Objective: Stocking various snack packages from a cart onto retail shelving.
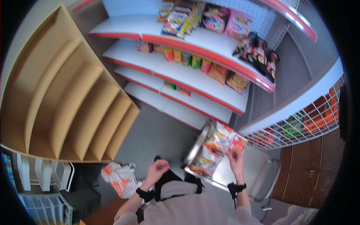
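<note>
My right hand [235,161] is closed on the lower edge of a red-and-white snack bag [238,144]. That bag is over a metal cart [253,174], at the right end of a pile of other bags. Beside it on the cart are a white, red and yellow snack bag [218,137] and a similar snack bag [205,161] nearer to me. My left hand [156,170] hovers over the floor in front of my body, its fingers loosely bent and a little apart, with nothing visible in it.
Ahead stands a white shelf unit [123,27] with red edges, carrying bagged snacks [178,20] and colourful canisters [195,62]. A wooden shelf [71,108] is at left. To the right is a white wire basket [300,122]. A white plastic bag [122,182] lies by my left arm.
</note>
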### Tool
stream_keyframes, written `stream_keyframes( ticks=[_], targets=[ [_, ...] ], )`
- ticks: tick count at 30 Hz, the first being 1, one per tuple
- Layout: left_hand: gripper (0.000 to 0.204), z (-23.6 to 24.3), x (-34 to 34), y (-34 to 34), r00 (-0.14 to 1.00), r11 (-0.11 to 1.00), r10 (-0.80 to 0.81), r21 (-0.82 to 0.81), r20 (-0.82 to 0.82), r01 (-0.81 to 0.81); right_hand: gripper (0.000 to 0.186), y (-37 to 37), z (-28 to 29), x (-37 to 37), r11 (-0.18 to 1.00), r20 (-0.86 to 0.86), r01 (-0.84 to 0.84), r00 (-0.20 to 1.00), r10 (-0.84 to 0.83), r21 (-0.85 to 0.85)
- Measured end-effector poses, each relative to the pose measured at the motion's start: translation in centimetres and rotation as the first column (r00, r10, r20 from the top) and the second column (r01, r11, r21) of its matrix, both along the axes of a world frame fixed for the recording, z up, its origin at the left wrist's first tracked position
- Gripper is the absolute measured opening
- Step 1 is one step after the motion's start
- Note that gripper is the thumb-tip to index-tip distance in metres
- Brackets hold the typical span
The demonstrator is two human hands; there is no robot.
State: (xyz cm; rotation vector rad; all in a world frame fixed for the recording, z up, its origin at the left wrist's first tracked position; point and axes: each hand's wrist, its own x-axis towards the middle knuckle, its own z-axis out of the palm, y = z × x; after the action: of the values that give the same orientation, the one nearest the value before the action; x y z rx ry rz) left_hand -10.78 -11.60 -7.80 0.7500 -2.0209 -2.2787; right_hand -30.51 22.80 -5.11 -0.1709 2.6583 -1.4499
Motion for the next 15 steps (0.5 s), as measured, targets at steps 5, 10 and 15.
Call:
stream_keyframes(
  ticks=[5,10,15],
  targets=[
    [0.019,-0.5,-1.3,-7.6,0.996,0.996,-0.083,-0.026,-0.034,0.083,0.013,-10.8,3.4,2.0,0.993,0.072,-0.060,0.995,0.068,-0.100],
    [0.019,2.0,-3.6,-18.4,0.990,0.988,-0.116,-0.113,-0.077,0.107,0.018,-22.5,5.1,1.0,0.972,0.077,-0.147,0.984,0.163,-0.181],
    [0.020,5.6,-6.9,-28.9,0.975,0.929,-0.107,-0.369,-0.196,0.028,0.022,-32.3,10.7,-1.1,0.946,0.057,-0.302,0.949,0.310,-0.119]
  ],
)
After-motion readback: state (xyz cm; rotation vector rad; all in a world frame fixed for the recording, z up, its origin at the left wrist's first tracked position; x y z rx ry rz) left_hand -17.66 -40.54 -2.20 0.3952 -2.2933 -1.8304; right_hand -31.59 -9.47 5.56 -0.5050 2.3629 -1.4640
